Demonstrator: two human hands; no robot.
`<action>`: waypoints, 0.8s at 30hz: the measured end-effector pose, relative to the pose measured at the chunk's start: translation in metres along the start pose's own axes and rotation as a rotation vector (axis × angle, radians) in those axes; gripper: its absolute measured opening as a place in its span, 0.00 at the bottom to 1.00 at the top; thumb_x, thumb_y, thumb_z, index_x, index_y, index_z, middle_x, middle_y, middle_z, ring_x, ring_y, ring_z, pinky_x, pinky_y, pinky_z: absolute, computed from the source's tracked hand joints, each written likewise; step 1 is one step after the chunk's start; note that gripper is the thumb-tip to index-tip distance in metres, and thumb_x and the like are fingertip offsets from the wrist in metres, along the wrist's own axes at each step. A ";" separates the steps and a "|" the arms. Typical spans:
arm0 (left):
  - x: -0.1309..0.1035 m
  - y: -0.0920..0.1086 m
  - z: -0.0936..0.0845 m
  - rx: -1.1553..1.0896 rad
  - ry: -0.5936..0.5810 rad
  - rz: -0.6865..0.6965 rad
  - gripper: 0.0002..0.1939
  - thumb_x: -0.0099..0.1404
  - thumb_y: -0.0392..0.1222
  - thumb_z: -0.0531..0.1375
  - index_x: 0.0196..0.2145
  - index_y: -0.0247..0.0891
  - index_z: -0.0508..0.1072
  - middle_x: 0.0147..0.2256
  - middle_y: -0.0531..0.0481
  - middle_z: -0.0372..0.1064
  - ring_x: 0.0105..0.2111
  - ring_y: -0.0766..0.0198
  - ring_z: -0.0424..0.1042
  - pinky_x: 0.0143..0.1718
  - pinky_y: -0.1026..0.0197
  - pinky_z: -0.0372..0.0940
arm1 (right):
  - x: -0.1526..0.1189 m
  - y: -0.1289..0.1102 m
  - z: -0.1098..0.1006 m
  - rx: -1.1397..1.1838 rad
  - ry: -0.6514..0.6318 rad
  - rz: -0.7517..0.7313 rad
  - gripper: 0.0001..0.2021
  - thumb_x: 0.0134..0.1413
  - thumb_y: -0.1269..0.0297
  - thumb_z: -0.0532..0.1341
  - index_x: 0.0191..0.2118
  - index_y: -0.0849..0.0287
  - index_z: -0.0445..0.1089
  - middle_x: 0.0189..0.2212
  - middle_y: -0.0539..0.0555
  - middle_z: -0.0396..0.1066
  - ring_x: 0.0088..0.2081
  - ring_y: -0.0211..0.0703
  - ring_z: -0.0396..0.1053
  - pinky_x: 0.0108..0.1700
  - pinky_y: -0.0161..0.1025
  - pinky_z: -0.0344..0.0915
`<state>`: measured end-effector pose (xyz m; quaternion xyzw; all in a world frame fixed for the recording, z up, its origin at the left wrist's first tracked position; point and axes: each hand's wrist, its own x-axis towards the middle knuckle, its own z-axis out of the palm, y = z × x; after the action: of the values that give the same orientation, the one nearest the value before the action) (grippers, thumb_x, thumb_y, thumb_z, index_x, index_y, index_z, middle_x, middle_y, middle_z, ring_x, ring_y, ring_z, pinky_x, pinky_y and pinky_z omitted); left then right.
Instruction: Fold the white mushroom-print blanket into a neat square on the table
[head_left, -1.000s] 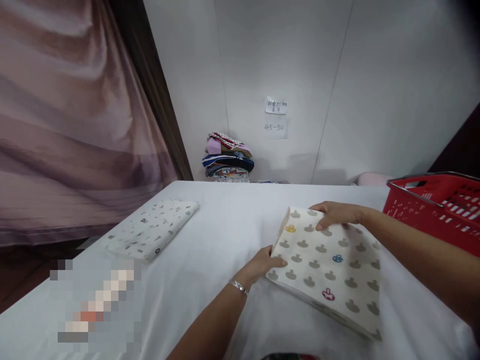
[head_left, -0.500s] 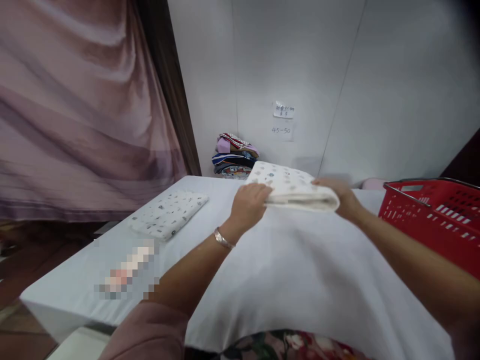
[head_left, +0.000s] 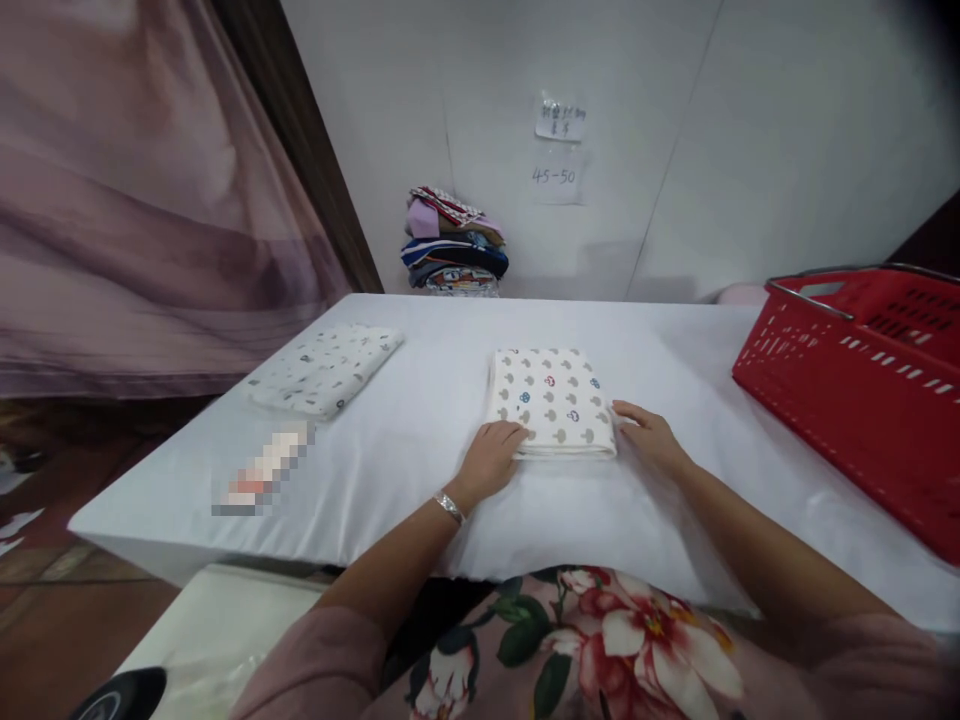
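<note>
A folded white cloth with grey, red and blue mushroom prints [head_left: 555, 400] lies flat on the white-covered table [head_left: 420, 400]. My left hand [head_left: 491, 458] rests at its near left corner, fingertips on the fabric, palm down and not gripping. Beside the cloth's right edge is my right hand [head_left: 649, 435], its fingers apart and holding nothing. To the left lies another folded white cloth with small dark prints [head_left: 326, 370]. Nearer to me on that side is a small blurred-out item [head_left: 266, 470].
A red plastic basket [head_left: 862, 400] with a metal handle stands on the right. Behind the table's far edge is a stack of folded fabrics [head_left: 454, 245], against a wall with paper labels [head_left: 556, 177]. A pink curtain [head_left: 150, 200] hangs at the left.
The mushroom-print cloth has gone from being held up between both hands to lying flat on the table. My right hand has let go, and my left hand's grip has loosened. The view has tilted down.
</note>
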<state>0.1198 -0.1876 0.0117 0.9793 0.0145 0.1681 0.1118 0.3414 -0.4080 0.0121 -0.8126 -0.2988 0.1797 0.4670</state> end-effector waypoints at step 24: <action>-0.018 -0.025 0.004 -0.206 0.133 -0.118 0.16 0.63 0.40 0.55 0.49 0.39 0.68 0.53 0.45 0.63 0.56 0.59 0.57 0.58 0.47 0.56 | -0.044 0.008 0.034 -0.487 0.052 -0.281 0.26 0.56 0.65 0.48 0.61 0.53 0.53 0.62 0.53 0.49 0.60 0.47 0.52 0.60 0.47 0.53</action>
<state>0.1047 -0.1657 -0.0030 0.9468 0.0623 0.2264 0.2203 0.2914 -0.4175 -0.0107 -0.8558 -0.4308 0.0152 0.2859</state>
